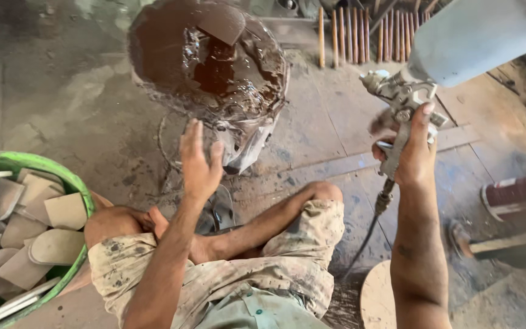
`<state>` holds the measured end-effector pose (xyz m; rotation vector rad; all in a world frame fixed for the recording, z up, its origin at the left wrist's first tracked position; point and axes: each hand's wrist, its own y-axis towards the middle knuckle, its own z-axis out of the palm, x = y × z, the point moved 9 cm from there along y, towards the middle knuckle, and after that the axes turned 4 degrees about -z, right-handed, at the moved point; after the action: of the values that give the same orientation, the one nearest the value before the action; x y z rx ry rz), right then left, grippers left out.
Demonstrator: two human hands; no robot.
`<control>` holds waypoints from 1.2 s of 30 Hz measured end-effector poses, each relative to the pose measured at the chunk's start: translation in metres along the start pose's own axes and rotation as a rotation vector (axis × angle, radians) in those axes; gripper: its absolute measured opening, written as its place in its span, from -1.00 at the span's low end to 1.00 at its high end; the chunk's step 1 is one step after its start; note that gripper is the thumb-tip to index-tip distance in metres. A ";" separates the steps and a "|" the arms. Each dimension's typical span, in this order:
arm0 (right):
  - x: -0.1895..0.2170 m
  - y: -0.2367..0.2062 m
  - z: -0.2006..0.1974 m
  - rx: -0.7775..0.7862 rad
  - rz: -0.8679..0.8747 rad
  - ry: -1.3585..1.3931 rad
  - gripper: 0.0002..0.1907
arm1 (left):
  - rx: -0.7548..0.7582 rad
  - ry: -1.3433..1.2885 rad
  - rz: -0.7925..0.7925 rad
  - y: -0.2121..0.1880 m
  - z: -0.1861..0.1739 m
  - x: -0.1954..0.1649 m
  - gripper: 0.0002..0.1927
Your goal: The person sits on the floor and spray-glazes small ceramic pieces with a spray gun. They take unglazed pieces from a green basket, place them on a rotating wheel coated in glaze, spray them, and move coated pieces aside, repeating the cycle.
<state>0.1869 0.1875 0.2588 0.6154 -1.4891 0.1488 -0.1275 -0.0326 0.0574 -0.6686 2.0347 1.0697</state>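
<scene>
Far left, a green basket sits on the floor, packed with pale, flat, rounded wooden pieces heaped at all angles. Moving in, the person sits cross-legged in stained shorts. The left hand is up, fingers spread loosely and open, gripping nothing, just below a round stand. The stand's top is coated in wet, glossy brown finish, with a brown-stained piece resting near the far edge; its grey wrapped base drops to the floor behind the hand. Across to the right, the right hand is wrapped tight around the handle of a metal spray gun, thumb up along the body, nozzle pointing left toward the stand. A pale cup rides on top of the gun, and a hose runs down from the handle. Behind, wooden sticks lean in a row. Lower right, a round wooden disc lies on the floor.
</scene>
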 end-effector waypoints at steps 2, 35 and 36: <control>0.000 -0.001 0.004 0.045 -0.024 -0.099 -0.20 | -0.045 0.008 -0.002 -0.006 -0.017 0.012 -0.35; -0.262 -0.135 -0.009 -0.047 0.156 -0.260 -0.84 | 0.019 0.912 -0.987 -0.174 -0.280 0.364 0.00; -0.261 -0.136 -0.008 -0.057 0.173 -0.299 -0.84 | 0.014 0.915 -0.932 -0.173 -0.279 0.361 -0.04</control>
<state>0.2287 0.1485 -0.0305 0.4765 -1.8303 0.1522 -0.3205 -0.3974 -0.2027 -2.0980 1.9523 0.1622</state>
